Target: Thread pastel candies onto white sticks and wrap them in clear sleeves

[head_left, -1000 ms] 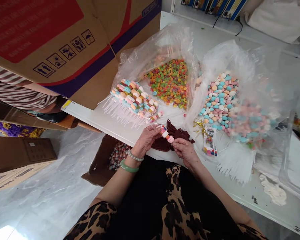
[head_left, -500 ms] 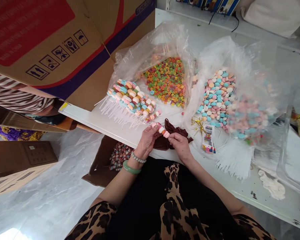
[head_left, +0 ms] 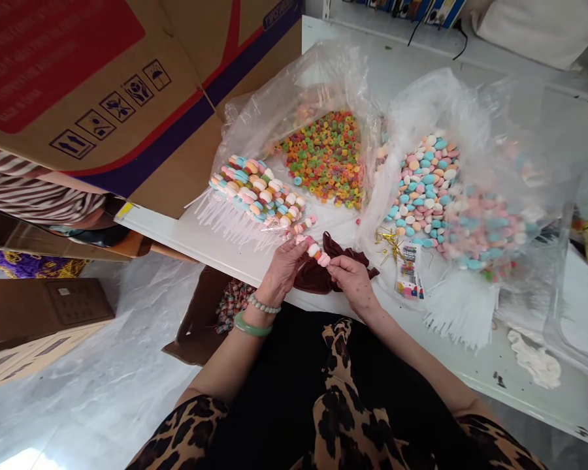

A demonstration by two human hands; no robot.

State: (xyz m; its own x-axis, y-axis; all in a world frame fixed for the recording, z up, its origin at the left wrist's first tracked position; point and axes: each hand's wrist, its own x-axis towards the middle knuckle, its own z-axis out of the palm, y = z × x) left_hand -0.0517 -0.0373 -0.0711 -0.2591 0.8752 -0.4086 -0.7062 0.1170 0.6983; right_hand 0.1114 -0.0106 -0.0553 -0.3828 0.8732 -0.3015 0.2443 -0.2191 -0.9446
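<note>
Between my hands is a short skewer of pink, white and orange candies [head_left: 314,251]. My left hand [head_left: 287,264] is closed on its left end. The fingertips of my right hand [head_left: 350,277] pinch its right end. A dark brown cloth [head_left: 340,251] lies on the table behind and under my hands. Beyond my left hand a pile of finished candy skewers [head_left: 257,189] rests with white sticks toward the table edge. Small colourful rings [head_left: 328,156] fill an open clear bag, and pastel candies [head_left: 426,189] lie in another bag to the right.
Gold twist ties [head_left: 389,245] and a small printed packet [head_left: 409,271] lie right of my hands, near white sticks [head_left: 463,313]. A large carton [head_left: 176,150] stands at the left. An open box with wrapped pieces [head_left: 191,326] sits below the table edge.
My left hand has shifted slightly left and down, and more of the candies shows between my hands. My right hand still pinches the right end.
</note>
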